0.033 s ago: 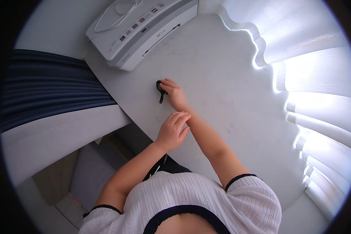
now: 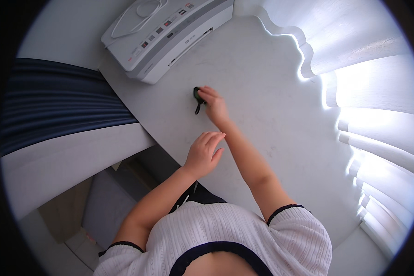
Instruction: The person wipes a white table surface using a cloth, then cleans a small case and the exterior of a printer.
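Note:
My right hand [image 2: 216,106] reaches over the white tabletop [image 2: 271,115], its fingers closed on the right side of a small, rounded black-and-green object with a short strap [image 2: 197,95]. The strap trails toward me. Fingers and slight blur hide part of the object, so its exact kind cannot be made out; it looks somewhat like a tape measure. Closer to my body, my left hand [image 2: 202,155] is held with its fingers slightly bent and the thumb apart, holding nothing. Its fingertips come right beside my right forearm; whether they touch it cannot be told.
A white and grey printer [image 2: 170,43] stands at the far left of the table, with a coiled white cable [image 2: 140,18] on top. White curtains [image 2: 368,87] hang along the right edge. Dark blue folded fabric [image 2: 69,103] lies beyond the table's left edge.
My right hand has moved a little to the right and away from me, carrying the black-and-green object with it. My left hand has stayed in place.

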The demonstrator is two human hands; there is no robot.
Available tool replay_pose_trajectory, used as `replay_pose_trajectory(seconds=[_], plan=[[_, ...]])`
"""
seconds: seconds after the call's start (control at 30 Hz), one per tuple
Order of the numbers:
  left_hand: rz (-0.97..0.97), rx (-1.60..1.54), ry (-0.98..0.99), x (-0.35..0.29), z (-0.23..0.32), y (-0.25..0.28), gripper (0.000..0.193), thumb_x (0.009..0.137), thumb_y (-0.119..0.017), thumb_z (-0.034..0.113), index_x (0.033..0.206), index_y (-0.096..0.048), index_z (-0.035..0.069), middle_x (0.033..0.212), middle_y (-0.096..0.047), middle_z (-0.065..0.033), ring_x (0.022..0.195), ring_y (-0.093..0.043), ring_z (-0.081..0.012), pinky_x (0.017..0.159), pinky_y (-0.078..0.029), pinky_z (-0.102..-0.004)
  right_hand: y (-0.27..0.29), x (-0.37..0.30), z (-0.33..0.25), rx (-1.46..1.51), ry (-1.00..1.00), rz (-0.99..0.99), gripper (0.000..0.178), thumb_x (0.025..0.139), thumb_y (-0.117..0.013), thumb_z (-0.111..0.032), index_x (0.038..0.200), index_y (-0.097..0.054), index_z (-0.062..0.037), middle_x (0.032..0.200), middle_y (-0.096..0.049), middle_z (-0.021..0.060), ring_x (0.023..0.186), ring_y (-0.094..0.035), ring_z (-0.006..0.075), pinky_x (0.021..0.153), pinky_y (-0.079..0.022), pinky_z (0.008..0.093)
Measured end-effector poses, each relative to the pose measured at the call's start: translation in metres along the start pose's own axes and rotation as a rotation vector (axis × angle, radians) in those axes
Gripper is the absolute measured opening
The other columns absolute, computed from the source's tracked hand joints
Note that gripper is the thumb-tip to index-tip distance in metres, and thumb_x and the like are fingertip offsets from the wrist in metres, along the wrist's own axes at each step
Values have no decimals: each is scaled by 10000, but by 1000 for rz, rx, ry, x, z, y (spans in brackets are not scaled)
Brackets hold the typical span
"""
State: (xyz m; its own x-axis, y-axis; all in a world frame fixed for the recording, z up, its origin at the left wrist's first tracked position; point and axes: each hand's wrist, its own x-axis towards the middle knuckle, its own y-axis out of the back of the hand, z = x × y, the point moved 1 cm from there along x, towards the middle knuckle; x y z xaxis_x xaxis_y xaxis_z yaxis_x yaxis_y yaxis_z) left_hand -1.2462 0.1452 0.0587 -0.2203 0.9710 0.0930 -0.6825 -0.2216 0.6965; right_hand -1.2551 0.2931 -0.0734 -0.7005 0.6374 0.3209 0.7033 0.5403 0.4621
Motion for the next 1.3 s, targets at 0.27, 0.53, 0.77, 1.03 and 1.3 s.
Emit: replay_pose_trajectory(seconds=[0.27, 0.53, 0.77, 1.03, 1.3], plan=[[-1, 17, 133, -17, -19, 7, 324, 856, -508, -33, 1165, -577, 32, 1077, -635, -146, 1007, -595, -332, 859, -490, -411, 152, -15, 104, -599, -253, 283, 490, 791, -468, 141, 1233, -609, -18, 1357, -552, 106, 1330, -420, 330, 1098, -368, 401], [88, 94, 172, -22, -28, 23, 298, 872, -503, -6, 1160, -575, 25, 1059, -636, -143, 978, -602, -336, 841, -490, -411, -50, -95, -45, -65, 132, -175, 373, 815, -576, -110, 1169, -633, -7, 1347, -548, 125, 1323, -437, 304, 1128, -308, 491], [169, 146, 206, -21, -37, 58, 308, 874, -508, -13, 1174, -572, 17, 1052, -638, -139, 967, -610, -318, 823, -503, -399, 20, -5, -10, 133, -278, 212, 479, 743, -456, 144, 1139, -645, -48, 1278, -555, 196, 1167, -555, 374, 959, -480, 390], [187, 79, 335, -22, -71, 102, 321, 901, -487, -30, 1213, -551, -2, 1118, -642, -153, 1059, -631, -275, 921, -496, -360, 117, 74, 136, -595, -329, 449, 428, 822, -525, 38, 1235, -595, -50, 1328, -542, 119, 1248, -480, 320, 1037, -409, 405], [-288, -555, 824, -57, -90, 186, 627, 907, -519, 18, 1489, -311, 123, 1464, -408, -87, 1200, -526, -228, 962, -452, -340, -63, 36, 0, -339, 289, -266, 544, 796, -568, 23, 1333, -527, -53, 1380, -501, 143, 1345, -398, 323, 1113, -347, 428]])
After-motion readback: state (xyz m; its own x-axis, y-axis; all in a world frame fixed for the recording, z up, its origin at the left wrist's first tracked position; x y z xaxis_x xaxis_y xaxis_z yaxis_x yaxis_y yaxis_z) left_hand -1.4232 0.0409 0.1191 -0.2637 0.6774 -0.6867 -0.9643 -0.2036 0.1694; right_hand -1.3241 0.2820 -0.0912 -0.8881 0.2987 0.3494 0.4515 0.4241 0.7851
